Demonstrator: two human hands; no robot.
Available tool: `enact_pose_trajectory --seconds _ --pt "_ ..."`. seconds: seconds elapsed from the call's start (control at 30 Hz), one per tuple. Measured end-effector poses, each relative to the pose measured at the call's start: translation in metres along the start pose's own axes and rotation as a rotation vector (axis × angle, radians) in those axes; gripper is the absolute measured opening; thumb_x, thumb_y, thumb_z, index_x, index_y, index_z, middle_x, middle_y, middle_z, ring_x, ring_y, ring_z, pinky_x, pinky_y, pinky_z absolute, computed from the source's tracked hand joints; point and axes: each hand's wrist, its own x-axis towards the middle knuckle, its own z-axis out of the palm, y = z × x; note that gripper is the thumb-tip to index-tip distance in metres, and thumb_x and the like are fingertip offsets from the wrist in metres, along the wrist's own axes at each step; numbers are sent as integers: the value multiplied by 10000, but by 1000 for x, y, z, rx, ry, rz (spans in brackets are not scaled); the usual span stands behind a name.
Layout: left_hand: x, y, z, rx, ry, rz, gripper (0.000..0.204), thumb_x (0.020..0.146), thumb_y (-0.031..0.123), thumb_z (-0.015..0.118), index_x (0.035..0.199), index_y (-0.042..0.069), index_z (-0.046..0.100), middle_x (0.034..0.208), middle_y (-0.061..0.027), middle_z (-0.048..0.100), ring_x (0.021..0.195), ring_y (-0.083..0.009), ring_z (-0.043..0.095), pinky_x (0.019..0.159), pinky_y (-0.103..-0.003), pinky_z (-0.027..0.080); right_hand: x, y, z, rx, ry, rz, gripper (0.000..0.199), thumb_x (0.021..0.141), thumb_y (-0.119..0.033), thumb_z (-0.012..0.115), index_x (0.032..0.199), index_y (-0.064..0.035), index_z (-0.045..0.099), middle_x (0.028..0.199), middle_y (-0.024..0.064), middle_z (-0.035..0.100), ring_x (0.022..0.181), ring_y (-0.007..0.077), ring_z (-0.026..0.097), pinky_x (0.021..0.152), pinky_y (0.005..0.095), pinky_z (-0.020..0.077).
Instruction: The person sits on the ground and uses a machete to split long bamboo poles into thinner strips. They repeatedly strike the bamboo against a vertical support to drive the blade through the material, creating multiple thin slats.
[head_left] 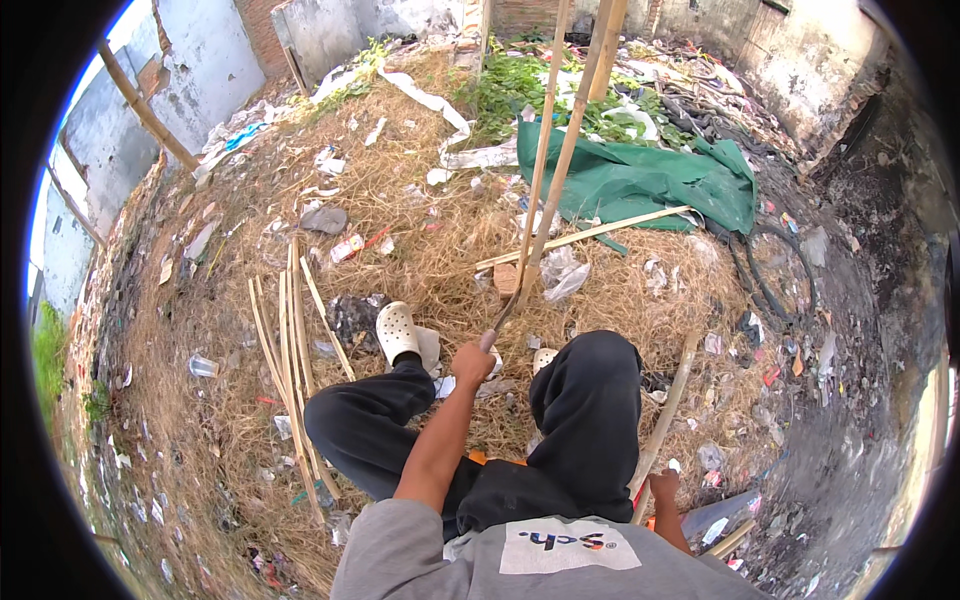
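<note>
Left hand (473,362) grips blade (505,312) against bamboo pole (560,160); right hand (662,487) holds bamboo stick (668,410).

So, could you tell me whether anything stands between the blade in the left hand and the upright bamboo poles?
Nothing visible does. The left hand holds the blade, whose tip reaches the foot of the upright bamboo poles; only loose straw lies around it.
</note>
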Motion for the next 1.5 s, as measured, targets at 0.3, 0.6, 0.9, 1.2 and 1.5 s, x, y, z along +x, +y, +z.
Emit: enact_pose_trajectory --seconds 0.3,0.6,0.9,1.2,1.5 --pt "-27 -74 79 -143 22 -170 569 746 437 708 1118 7 686 1110 -206 693 1028 -349 678 891 -447 537 20 -260 -262 948 235 -268 349 868 21 601 1211 -4 544 1178 117 609 1111 217 606 930 340 494" --pt "-63 -18 29 -389 93 -70 468 750 328 656 978 -79 676 925 -261 697 898 -399 687 809 -464 528 1 -413 -210 639 -751 -553 379 892 -274 674 1085 46 607 1027 131 687 987 176 653 865 314 509" --pt "-132 40 25 -489 101 275 502 811 314 681 1133 -24 495 891 -276 668 844 -471 652 731 -522 502 -1 -472 -66 883 -1028 -119 390 884 -294 672 1027 64 615 954 127 661 855 189 635 765 355 498" --pt "-59 36 -64 -637 -45 298 341 834 354 714 893 20 679 816 -95 693 722 -181 663 685 -330 521 56 -463 -64 923 -905 78 137 874 -131 596 838 -18 528 653 51 542 442 154 526 409 326 435" --pt "246 111 -39 -529 171 258 443 801 347 710 1075 5 641 963 -164 700 877 -284 679 789 -383 521 53 -475 -55 972 -821 134 97 850 -61 608 870 -26 519 631 27 528 442 126 527 410 297 423"
